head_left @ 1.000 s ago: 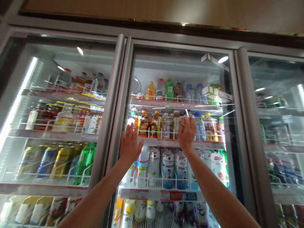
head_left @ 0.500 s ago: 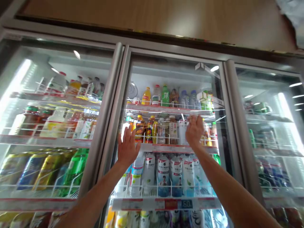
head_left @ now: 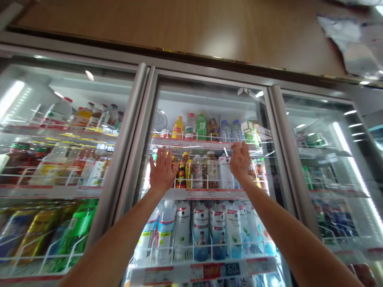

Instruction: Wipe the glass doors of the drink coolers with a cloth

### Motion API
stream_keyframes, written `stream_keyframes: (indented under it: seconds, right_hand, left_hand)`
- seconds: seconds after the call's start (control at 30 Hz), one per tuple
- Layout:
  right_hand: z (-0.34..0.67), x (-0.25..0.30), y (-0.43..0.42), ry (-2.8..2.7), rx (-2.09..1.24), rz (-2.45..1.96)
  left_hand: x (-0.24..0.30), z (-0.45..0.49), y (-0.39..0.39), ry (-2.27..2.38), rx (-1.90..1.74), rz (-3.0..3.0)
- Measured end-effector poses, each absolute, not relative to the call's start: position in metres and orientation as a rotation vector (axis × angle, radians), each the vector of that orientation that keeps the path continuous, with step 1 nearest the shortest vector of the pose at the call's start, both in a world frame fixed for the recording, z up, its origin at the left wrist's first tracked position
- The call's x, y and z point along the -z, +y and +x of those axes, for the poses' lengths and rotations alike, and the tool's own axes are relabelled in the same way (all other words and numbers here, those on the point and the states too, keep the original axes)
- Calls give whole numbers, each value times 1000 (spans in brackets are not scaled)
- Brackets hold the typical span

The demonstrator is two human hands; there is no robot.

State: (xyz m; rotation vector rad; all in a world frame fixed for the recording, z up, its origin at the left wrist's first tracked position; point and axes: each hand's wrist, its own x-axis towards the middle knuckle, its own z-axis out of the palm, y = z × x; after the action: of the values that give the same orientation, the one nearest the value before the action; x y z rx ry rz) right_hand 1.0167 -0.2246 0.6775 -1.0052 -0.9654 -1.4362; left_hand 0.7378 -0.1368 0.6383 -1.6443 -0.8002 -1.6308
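My left hand (head_left: 163,169) is raised with its fingers spread, flat against or very close to the glass door (head_left: 209,93) of the middle fridge. My right hand (head_left: 239,161) is up at the right part of the same door, fingers bent and drawn together. Whatever they hold, if anything, is hidden. Behind the glass, a shelf of bottles sits between the hands, among them a dark bottle with a yellow cap (head_left: 182,171) and a brown drink bottle (head_left: 212,171). Both arms reach up from the lower corners.
A left fridge door with a metal frame (head_left: 127,139) covers more bottles and cans. At the right stands another glass door (head_left: 326,167). Wood panelling (head_left: 179,28) runs above, with a crumpled plastic-wrapped bundle (head_left: 353,44) at top right. A price rail (head_left: 209,271) edges a lower shelf.
The view has shifted a little, and more of the right side shows. My right hand has moved slightly left and down in the picture; my left hand stays spread at the door.
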Motion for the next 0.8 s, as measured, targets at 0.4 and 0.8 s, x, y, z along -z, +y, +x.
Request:
stream_keyframes:
  seconds: [0.4, 0.8]
  right_hand:
    - [1015, -702, -233, -817, 1282, -1063]
    - [919, -652, -199, -1447, 1474, -1022]
  left_hand:
    - [-637, 734, -136, -792, 1590, -1651]
    - [-617, 694, -142, -928, 1459, -1675]
